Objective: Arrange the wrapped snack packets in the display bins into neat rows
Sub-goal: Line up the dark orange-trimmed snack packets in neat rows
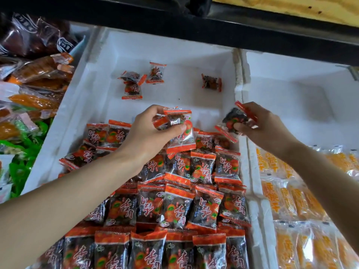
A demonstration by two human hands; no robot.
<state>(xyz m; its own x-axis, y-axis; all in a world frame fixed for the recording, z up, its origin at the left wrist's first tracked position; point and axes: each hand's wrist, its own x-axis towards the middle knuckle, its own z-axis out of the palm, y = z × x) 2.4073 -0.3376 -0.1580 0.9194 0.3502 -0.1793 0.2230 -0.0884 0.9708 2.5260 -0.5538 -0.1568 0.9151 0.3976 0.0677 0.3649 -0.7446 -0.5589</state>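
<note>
A white foam bin (93, 94) holds rows of red-and-clear snack packets (194, 206) across its near half. My left hand (149, 133) grips a small bunch of these packets (179, 131) above the back row. My right hand (266, 125) pinches one packet (233, 121) over the bin's right wall. Three loose packets (134, 84) lie at the far left of the bin floor, and one more loose packet (211, 82) lies at the far right.
A second foam bin (291, 90) on the right holds orange-yellow packets (295, 200) in its near part. Bags of brown, orange and green snacks (29, 94) pile up on the left. A black shelf edge (194, 22) runs overhead at the back.
</note>
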